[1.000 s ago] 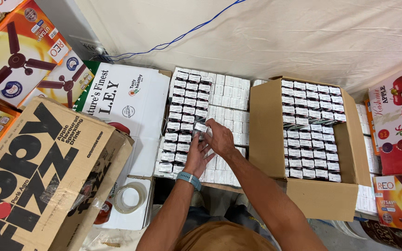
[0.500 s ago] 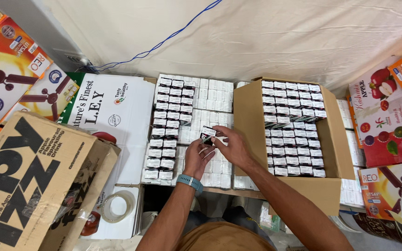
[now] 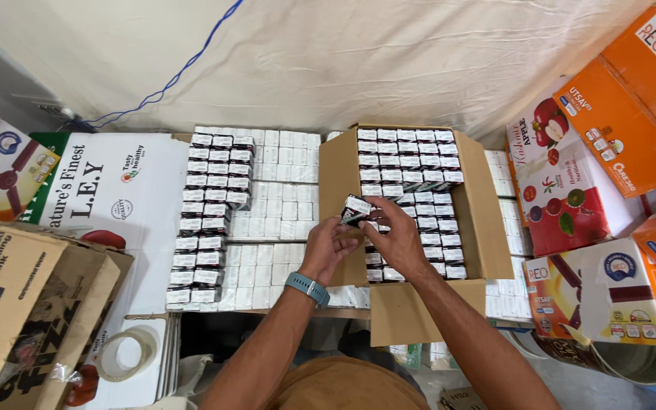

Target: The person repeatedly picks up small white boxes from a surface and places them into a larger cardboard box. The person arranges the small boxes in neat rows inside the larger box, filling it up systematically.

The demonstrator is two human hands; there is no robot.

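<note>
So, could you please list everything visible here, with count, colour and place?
small black-and-white carton: one, held in both hands, centre
open brown cardboard box: one, right of centre, filled with small cartons
rows of small cartons: many, black-and-white, left of the box
orange printed cartons: several, far right
white printed carton: one, left
roll of clear tape: one, bottom left
blue cord: one, on the white sheet, top
teal wristband: one, left wrist
left hand: fingers on the carton
right hand: fingers on the carton
</note>
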